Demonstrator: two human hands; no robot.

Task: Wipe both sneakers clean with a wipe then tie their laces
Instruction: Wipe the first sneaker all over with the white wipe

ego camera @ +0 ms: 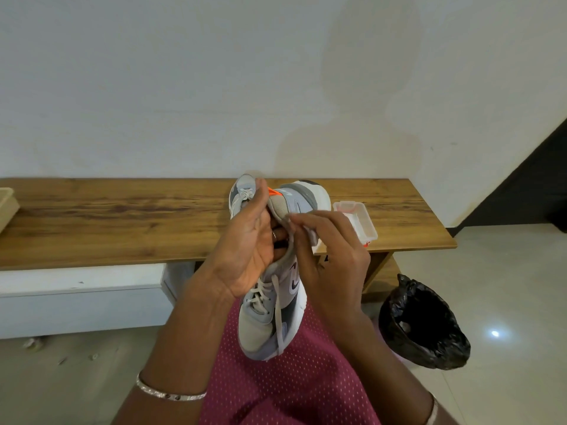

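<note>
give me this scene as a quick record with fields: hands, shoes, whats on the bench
held sneaker: on the lap, toe toward the person, one lace hanging loose
left hand: grips the held sneaker by its tongue
right hand: pinches the lace near the tongue
second sneaker: on the bench, partly behind the left hand
clear plastic box: on the bench, right of the sneakers
bin bag: black, on the floor at the right

Bare surface (122, 222) runs from the box (6, 207) at its left edge to a sneaker (306, 194) mid-back; a tub (357, 219) blocks the right end.
</note>
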